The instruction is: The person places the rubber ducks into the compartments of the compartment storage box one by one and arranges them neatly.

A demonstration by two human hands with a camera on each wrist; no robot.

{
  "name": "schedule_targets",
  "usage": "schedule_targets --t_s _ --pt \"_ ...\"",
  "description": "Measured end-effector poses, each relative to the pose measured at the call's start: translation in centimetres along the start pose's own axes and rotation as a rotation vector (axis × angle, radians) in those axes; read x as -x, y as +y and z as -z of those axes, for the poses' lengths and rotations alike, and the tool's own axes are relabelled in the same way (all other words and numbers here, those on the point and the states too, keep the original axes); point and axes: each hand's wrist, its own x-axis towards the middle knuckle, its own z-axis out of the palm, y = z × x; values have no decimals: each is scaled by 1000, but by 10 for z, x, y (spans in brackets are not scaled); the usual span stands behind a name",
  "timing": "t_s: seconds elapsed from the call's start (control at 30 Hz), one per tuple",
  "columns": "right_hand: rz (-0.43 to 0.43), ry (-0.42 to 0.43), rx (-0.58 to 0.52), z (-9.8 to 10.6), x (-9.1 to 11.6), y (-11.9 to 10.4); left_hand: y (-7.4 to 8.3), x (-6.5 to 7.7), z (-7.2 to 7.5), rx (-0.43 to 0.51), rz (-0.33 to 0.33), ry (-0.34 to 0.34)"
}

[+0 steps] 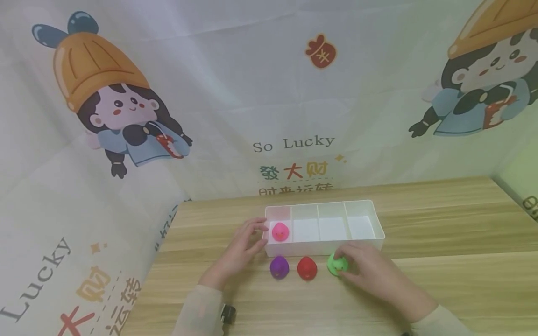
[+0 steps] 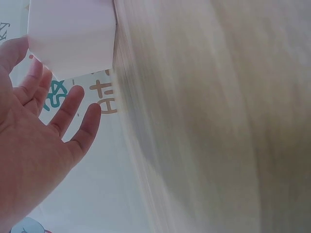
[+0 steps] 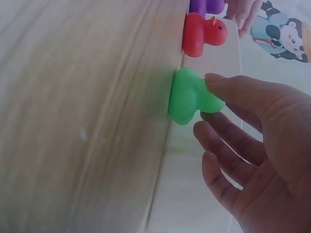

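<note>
My right hand point(image 1: 370, 268) pinches a green toy duck point(image 3: 187, 99) by its head, thumb on one side and fingertips on the other. The duck is at the table surface, in front of a white box point(image 1: 323, 248) with several compartments. A red toy duck point(image 1: 307, 268) and a purple toy duck point(image 1: 279, 268) stand in a row to its left. Inside the leftmost compartment sits a pink toy duck point(image 1: 280, 232). My left hand point(image 1: 235, 249) is at the box's left end, fingers spread and loosely bent, with fingertips right at its edge.
The wood-grain table point(image 1: 441, 224) reaches back to a printed cloth point(image 1: 235, 116) hanging behind and at the left. The three other box compartments show white floors. A small black device point(image 1: 228, 314) sits at my left wrist.
</note>
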Motion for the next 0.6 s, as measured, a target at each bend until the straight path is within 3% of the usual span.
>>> schedule_targets --t_s 0.37,0.6 --pt "13 -10 -1 0 -1 -3 -2 2 1 18 13 -2" --pt "12 3 9 2 0 -3 -4 0 -1 6 -14 3"
